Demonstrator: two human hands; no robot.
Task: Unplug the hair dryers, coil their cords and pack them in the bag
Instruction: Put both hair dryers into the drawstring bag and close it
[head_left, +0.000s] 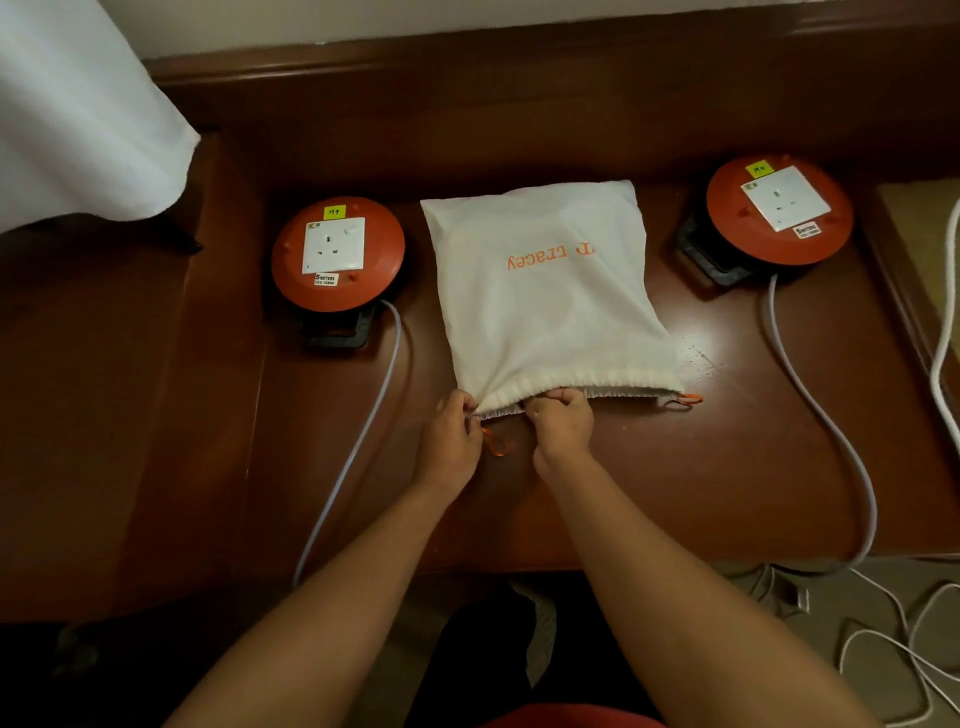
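White bag (550, 291), orange lettering; orange cord reels (337, 254), white sockets, yellow labels; pale grey cables (358, 441); dark red-brown desk (675, 467).

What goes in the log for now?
left hand: pinches bag mouth | right hand: grips mouth | sockets: nothing plugged in

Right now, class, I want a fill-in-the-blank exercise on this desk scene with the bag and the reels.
1. Both hands grip the white bag's ____ end.
2. The bag lies ____ the two orange cable reels.
3. Each reel's socket has ____ plugged in.
4. The lettering on the bag is ____.

Missing: drawstring; between; nothing; orange
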